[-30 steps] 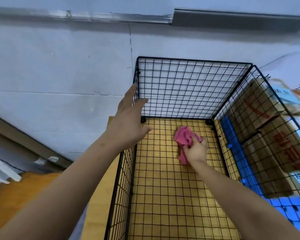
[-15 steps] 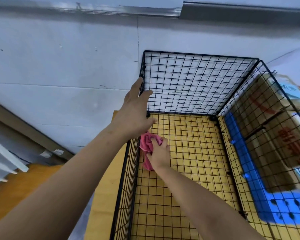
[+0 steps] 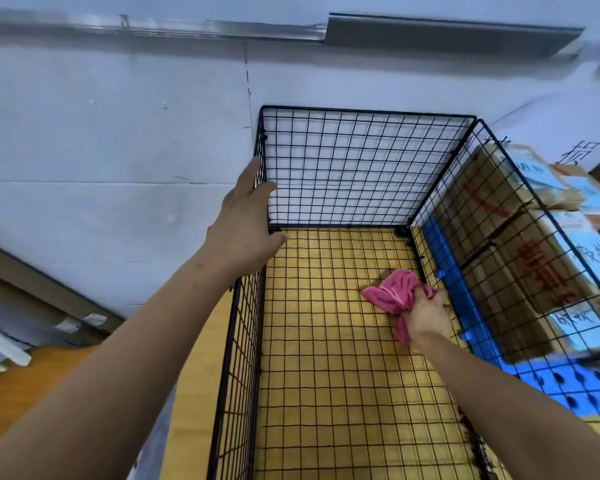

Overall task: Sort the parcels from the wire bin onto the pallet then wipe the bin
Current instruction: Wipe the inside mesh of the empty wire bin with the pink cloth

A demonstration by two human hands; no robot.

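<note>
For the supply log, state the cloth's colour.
The cloth is pink, seen in the head view, held by the right hand.

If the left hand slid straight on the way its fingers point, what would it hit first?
Probably the far-left corner of the wire bin, then the white wall behind; depth is unclear.

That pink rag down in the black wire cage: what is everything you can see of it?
The pink cloth is a soft, fuzzy-looking rag, bunched into a crumpled wad with folds and a tail sticking out beside the wrist. The right hand grips it from above, fingers curled round it, pressing it on the mesh floor of the wire bin, near the right wall. Nothing else touches it. Wet or dry cannot be told.
</note>
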